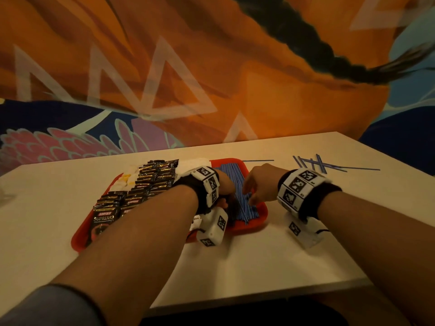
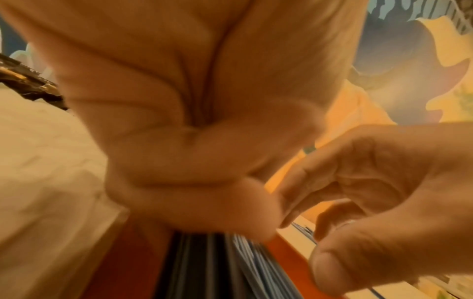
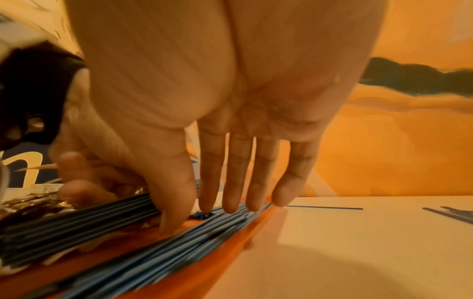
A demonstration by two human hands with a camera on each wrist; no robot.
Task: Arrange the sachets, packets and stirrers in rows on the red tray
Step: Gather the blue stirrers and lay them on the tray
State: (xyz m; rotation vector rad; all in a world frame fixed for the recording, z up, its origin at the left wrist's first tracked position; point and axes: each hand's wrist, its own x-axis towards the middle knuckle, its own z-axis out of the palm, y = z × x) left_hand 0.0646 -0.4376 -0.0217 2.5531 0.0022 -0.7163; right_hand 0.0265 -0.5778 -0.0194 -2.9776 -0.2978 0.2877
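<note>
Right hand (image 3: pixel 230 125) fingers straight, tips on blue stirrers (image 1: pixel 237 184) in red tray (image 1: pixel 261 220), left hand (image 2: pixel 194 129) seemingly curled, grip unclear

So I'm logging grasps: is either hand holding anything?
Right hand holds nothing; straight fingers touch the stirrers. Left hand: cannot tell.

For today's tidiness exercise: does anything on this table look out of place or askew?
Yes. Several blue stirrers lie crisscrossed on the table right of the red tray, off it, while the stirrers on the tray lie roughly parallel.
</note>
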